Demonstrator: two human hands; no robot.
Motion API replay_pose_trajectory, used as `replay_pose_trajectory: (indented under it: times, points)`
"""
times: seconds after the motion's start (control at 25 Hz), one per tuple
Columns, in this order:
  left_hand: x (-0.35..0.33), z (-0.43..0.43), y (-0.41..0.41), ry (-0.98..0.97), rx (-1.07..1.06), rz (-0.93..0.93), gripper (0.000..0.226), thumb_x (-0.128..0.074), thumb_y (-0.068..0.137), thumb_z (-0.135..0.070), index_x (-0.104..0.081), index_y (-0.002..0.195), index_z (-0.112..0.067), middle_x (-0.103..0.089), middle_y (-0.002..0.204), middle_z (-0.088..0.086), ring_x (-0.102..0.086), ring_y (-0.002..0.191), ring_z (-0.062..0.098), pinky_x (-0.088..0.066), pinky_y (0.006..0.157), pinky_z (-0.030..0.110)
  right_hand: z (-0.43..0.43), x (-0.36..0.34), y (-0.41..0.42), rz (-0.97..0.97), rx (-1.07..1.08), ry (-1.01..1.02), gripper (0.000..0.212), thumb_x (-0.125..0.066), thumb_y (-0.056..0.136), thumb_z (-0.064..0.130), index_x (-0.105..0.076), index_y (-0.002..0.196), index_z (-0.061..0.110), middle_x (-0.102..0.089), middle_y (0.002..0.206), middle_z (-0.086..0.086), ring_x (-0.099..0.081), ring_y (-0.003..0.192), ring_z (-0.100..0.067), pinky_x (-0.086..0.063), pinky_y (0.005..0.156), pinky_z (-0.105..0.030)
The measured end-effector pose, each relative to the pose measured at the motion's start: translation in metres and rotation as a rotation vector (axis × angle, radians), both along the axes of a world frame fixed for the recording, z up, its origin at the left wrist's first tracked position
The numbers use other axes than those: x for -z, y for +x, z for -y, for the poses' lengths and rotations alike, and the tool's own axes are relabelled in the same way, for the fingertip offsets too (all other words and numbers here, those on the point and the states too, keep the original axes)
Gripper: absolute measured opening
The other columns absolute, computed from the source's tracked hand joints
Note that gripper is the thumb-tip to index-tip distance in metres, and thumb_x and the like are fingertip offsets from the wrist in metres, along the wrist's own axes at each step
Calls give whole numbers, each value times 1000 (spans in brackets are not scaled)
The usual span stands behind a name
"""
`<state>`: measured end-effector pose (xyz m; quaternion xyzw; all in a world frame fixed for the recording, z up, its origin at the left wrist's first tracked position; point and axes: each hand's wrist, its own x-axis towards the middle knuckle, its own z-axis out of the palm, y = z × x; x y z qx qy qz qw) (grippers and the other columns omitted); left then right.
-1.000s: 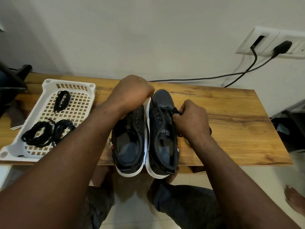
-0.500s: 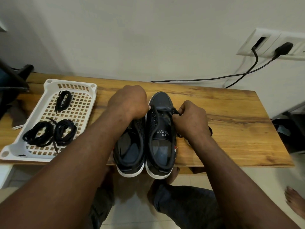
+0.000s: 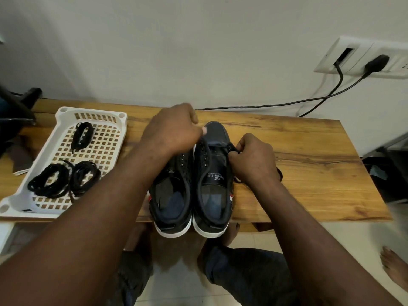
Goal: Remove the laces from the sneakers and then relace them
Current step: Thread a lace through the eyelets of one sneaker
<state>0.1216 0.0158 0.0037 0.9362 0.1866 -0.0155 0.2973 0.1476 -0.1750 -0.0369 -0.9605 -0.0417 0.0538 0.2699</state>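
Observation:
Two dark sneakers with white soles stand side by side at the wooden table's front edge, heels toward me. The left sneaker (image 3: 171, 195) shows bare eyelets. The right sneaker (image 3: 213, 186) has a black lace (image 3: 228, 147) through its front eyelets. My left hand (image 3: 174, 132) lies curled over the toe of the left sneaker, its thumb touching the right sneaker's toe; what its fingers hold is hidden. My right hand (image 3: 254, 160) pinches the lace at the right sneaker's right side. More lace trails on the table behind that hand.
A white perforated tray (image 3: 103, 138) at the table's left holds three bundles of black laces (image 3: 64, 180). A black cable (image 3: 276, 104) runs along the wall to a socket at the upper right. The wooden table (image 3: 309, 173) ends at right. A bare foot is on the floor, lower right.
The sneakers were set flatter on the table. My left hand shifted slightly along the left sneaker's toe. My right hand kept its pinch on the lace.

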Motion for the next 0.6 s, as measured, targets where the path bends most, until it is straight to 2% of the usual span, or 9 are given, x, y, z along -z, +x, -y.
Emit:
replay_pose_trajectory:
  times: [0.04, 0.08, 0.2, 0.28, 0.32, 0.4, 0.44, 0.52, 0.6]
  points:
    - [8, 0, 0, 186, 54, -113, 26, -74, 88, -49, -72, 100, -26, -72, 100, -4, -66, 93, 23, -56, 81, 37, 0, 0, 0, 3, -4, 0, 8, -64, 90, 19, -58, 92, 15, -63, 85, -4, -57, 78, -22, -35, 54, -30]
    - [14, 1, 0, 268, 79, -185, 27, -75, 87, -50, -75, 101, -27, -73, 104, -1, -67, 97, 27, -58, 85, 41, 0, 0, 0, 6, -6, 0, 7, -64, 90, 18, -58, 92, 15, -63, 85, -4, -57, 78, -22, -35, 54, -30]
    - [11, 5, 1, 222, 79, -162, 19, -73, 90, -41, -78, 95, -24, -75, 101, 1, -68, 94, 28, -59, 86, 43, -1, 0, 0, 7, -13, -13, 7, -64, 90, 18, -58, 93, 15, -63, 85, -4, -58, 78, -22, -37, 54, -31]
    - [0, 5, 4, -27, 25, -50, 16, -68, 93, -27, -78, 95, -15, -75, 100, 7, -68, 91, 29, -58, 83, 40, 0, 0, 1, 8, -11, -31, 7, -64, 90, 18, -58, 93, 16, -63, 85, -3, -57, 77, -22, -35, 54, -30]
    - [-8, 6, 4, -245, -47, 33, 15, -65, 92, -19, -76, 90, -9, -74, 94, 8, -67, 81, 27, -56, 75, 37, 2, 0, 1, 10, -5, -34, 7, -64, 90, 19, -57, 92, 16, -63, 84, -3, -57, 77, -22, -34, 53, -30]
    - [-23, 10, -1, -724, -237, 298, 16, -62, 84, -18, -64, 69, -12, -58, 62, -1, -46, 51, 16, -39, 54, 27, 3, 0, 2, 10, 5, -25, 8, -64, 89, 19, -57, 91, 16, -63, 84, -3, -57, 77, -22, -35, 53, -30]
    - [-26, 10, -2, -844, -276, 436, 17, -60, 77, -21, -58, 62, -15, -47, 53, -6, -35, 46, 13, -31, 51, 26, 2, 0, 2, 8, 8, -16, 7, -64, 89, 19, -58, 90, 16, -63, 84, -3, -58, 77, -22, -36, 53, -30]
    - [-27, 11, -4, -912, -220, 541, 15, -57, 70, -25, -58, 59, -14, -41, 49, -11, -32, 45, 10, -28, 50, 25, -1, 1, 1, 7, 5, -4, 7, -64, 89, 19, -58, 91, 16, -62, 84, -3, -59, 77, -23, -37, 54, -30]
    - [-22, 12, -2, -771, -152, 415, 22, -61, 70, -26, -66, 67, -5, -47, 49, -12, -38, 45, 9, -34, 54, 26, -3, 2, 0, 10, -2, -5, 7, -65, 89, 19, -58, 92, 17, -62, 84, -2, -58, 77, -23, -36, 55, -30]
